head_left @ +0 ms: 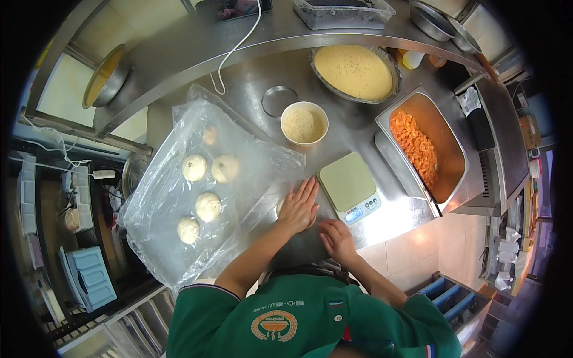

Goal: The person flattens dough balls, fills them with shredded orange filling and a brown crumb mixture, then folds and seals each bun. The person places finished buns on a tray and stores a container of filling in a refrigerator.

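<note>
R hand (pixel 338 241) is nearest the body, at the counter's near edge: loosely curled, thumb side in, just short of the scale's near end; can't tell if it pinches anything. L hand (pixel 299 206) sits a bit farther out & to the left, palm down, fingers straight & close tog., pointing away and slightly right; can't see what's under the palm, if anything. A pale piece (pixel 279 206), prob. dough, shows just left of it, mostly hidden.

Key relation: L hand is btwn the dough and the scale (pixel 350 185). Scale is just right of its fingertips, long axis running far-left to near-right, display end toward R hand. Dough balls (pixel 208 206) lie left of L hand, well apart, under a clear plastic sheet (pixel 158 203); they're round, so no long axis of their own. L hand is clearly the nearer one to them; R hand is on the far side of L.

Farther out: paper tub (pixel 305 144) w/ pale crumbs, approx. straight ahead; steel pan (pixel 446 156) w/ orange chopped food, off right; basin of yellow mix (pixel 355 70) beyond.
</note>
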Motion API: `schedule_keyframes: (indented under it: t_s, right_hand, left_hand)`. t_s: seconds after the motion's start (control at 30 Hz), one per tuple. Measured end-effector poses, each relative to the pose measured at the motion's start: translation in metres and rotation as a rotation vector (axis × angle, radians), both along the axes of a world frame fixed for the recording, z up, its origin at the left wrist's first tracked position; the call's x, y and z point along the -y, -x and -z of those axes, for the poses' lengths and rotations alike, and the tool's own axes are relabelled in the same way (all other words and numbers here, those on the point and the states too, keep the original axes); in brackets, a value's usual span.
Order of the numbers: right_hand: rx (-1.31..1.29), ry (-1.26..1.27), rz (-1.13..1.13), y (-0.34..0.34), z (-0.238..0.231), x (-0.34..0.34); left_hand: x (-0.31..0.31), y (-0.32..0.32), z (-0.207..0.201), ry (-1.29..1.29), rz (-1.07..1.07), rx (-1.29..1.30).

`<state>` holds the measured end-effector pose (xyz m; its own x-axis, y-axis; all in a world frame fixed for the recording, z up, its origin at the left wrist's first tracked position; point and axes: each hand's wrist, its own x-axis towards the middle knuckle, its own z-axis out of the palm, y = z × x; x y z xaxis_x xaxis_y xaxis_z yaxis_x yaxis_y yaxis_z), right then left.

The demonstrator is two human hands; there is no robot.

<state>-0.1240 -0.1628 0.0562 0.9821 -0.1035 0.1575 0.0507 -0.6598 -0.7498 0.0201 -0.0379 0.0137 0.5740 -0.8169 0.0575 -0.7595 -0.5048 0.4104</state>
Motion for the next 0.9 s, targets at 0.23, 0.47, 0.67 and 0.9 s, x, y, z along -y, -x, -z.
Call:
schedule_keyframes:
  t_s: [0.23,0.47,0.67,0.9]
  right_hand:
    - [-0.099,0.330,-0.222,-0.040,-0.011,-0.011]
    - [-0.153,0.423,-0.386,-0.079,0.029,-0.014]
    - [-0.201,0.393,-0.435,-0.032,0.036,-0.019]
    - [-0.202,0.443,-0.461,-0.005,0.021,-0.024]
  left_hand:
    - [-0.043,-0.001,-0.015,0.221,-0.188,-0.250]
    - [-0.066,0.002,-0.007,-0.070,-0.089,-0.338]
    - [-0.084,0.050,-0.016,-0.065,-0.025,-0.151]
    - [-0.103,0.058,-0.012,-0.053,0.056,-0.152]
